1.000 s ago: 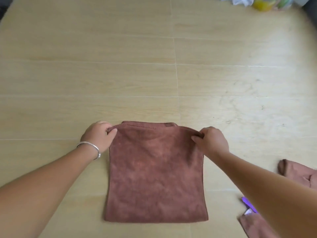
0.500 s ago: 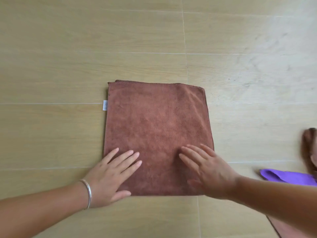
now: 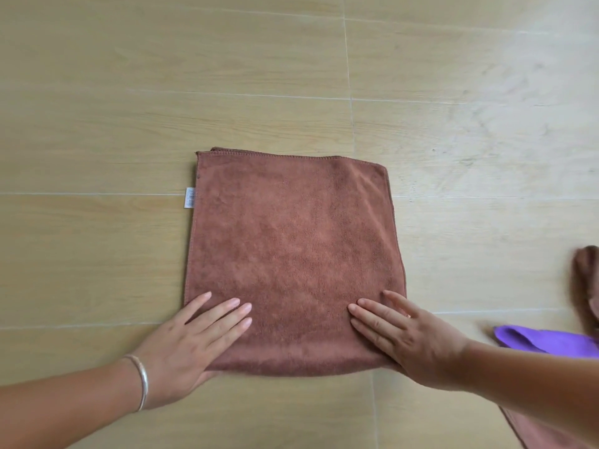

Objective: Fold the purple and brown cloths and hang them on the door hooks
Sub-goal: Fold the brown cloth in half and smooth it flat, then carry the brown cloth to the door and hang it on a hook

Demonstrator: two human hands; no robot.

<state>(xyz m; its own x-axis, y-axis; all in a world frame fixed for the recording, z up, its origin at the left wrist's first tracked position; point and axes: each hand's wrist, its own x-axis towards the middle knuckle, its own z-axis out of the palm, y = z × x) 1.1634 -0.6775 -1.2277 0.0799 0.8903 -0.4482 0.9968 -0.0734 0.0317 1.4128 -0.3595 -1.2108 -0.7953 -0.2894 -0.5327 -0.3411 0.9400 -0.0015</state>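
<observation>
Brown cloth (image 3: 293,260) flat on the wood-plank floor (image 3: 97,124), doubled over, fold at the near edge, stitched open edges at the far edge. Left hand (image 3: 191,341) and right hand (image 3: 408,338) spread flat, fingers straight, pressing the near corners, gripping nothing. Roughly square, so next fold likely sideways, neither hand nearer; purple cloth (image 3: 547,343) near the floor's right edge.

brown cloth (image 3: 291,254) folded flat on floor (image 3: 97,124) | both hands' fingers (image 3: 227,314) pressing near edge
</observation>
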